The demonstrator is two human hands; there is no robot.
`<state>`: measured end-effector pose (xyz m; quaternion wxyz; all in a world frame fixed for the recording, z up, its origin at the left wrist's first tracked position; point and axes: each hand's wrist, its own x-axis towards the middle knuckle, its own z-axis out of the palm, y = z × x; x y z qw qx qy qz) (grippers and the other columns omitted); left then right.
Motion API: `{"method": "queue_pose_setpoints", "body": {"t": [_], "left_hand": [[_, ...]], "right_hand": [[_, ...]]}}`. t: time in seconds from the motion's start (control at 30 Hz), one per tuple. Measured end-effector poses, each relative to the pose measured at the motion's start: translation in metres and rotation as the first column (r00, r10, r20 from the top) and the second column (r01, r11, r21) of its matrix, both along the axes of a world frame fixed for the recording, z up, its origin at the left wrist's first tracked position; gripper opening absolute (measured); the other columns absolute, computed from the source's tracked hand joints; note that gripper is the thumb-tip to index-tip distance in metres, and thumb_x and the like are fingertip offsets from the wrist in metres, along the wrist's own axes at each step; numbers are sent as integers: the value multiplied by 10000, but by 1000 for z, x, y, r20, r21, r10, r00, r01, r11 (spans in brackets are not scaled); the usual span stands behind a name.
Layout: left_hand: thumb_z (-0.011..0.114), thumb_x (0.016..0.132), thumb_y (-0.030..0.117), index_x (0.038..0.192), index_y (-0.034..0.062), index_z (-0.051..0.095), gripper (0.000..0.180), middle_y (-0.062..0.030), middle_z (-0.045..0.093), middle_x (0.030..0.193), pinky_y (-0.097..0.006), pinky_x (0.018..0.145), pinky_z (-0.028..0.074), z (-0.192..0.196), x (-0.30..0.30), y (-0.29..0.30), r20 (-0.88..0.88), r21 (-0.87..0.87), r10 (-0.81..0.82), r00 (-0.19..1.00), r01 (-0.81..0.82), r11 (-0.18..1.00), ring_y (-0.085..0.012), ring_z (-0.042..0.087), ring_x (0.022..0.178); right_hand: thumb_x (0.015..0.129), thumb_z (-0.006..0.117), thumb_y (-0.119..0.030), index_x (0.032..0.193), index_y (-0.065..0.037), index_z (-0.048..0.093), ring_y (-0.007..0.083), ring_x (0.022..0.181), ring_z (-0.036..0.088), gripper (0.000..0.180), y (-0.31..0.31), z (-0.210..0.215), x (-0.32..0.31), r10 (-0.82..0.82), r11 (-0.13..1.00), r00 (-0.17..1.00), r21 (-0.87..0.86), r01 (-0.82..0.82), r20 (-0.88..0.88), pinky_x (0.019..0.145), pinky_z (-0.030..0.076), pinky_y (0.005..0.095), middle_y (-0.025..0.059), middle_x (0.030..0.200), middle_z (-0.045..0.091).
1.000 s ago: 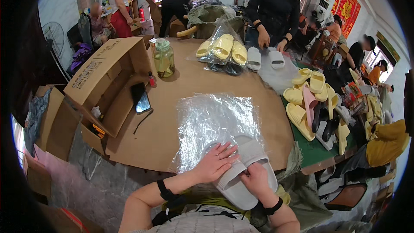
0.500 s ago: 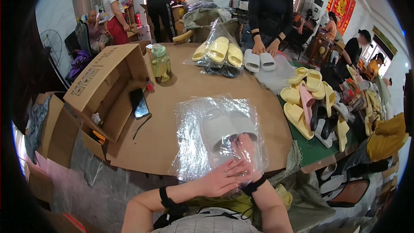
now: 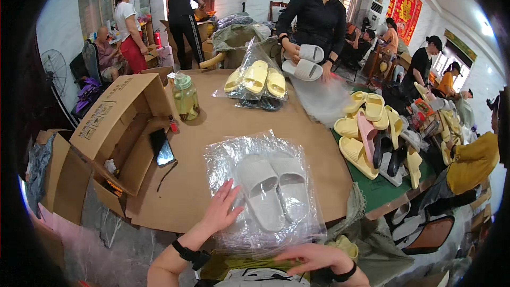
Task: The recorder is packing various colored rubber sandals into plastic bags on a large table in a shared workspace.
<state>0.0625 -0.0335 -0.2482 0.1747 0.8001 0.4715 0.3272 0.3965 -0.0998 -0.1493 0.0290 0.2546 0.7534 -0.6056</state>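
Note:
A pair of light grey slippers (image 3: 272, 200) lies inside a clear plastic bag (image 3: 220, 154) on the cardboard-covered table (image 3: 228, 114) in front of me. The closed toes point away from me, side by side. Fingers spread, my left hand (image 3: 219, 210) rests at the left edge of the bag and holds nothing. My right hand (image 3: 313, 258) is apart from the bag, low near the table's front edge. It is somewhat blurred, its fingers stretched toward the left with nothing seen in them.
Left stand an open cardboard box (image 3: 127, 127), a phone (image 3: 161, 148) and a green-lidded jar (image 3: 185, 98). Bagged yellow slippers (image 3: 256, 77) lie at the far side. A co-worker (image 3: 313, 21) there holds grey slippers (image 3: 304, 62). Loose slippers (image 3: 374, 122) pile up on a green surface at right.
My right hand has come out of the bag and moved toward me, leaving the slippers inside. My left hand has shifted to the bag's left edge. The co-worker has lifted the other grey pair.

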Motion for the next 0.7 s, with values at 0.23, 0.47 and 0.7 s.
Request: {"method": "queue_pose_setpoints", "body": {"t": [0.23, 0.47, 0.7], "left_hand": [[591, 946, 440, 1530, 66, 319, 745, -271, 237, 1590, -520, 1198, 225, -16, 9, 5, -293, -63, 76, 953, -98, 993, -424, 279, 1455], [588, 935, 462, 1500, 78, 383, 713, -285, 243, 1580, -533, 1186, 243, -25, 10, 7, -267, -46, 108, 958, -125, 991, -441, 342, 1410], [608, 922, 440, 1516, 34, 323, 774, -289, 319, 1545, -517, 1199, 219, -22, 8, 2, -250, -24, 104, 963, -113, 993, -419, 324, 1433]], "right_hand": [[908, 701, -104, 906, -6, 706, 102, 700, 593, 99, 36, 63, -3, -783, 476, 569, 349, 807, -249, 628, 466, 257, 35, 809, 682], [870, 696, -435, 832, -19, 691, 336, 717, 679, 418, 139, -46, -54, -732, 337, 676, 906, 257, 80, 642, 534, 443, 166, 801, 688], [872, 665, -320, 800, -45, 606, 370, 712, 659, 291, 163, -109, -94, -727, 42, 591, 836, 547, -350, 649, 522, 473, 173, 801, 664]]}}
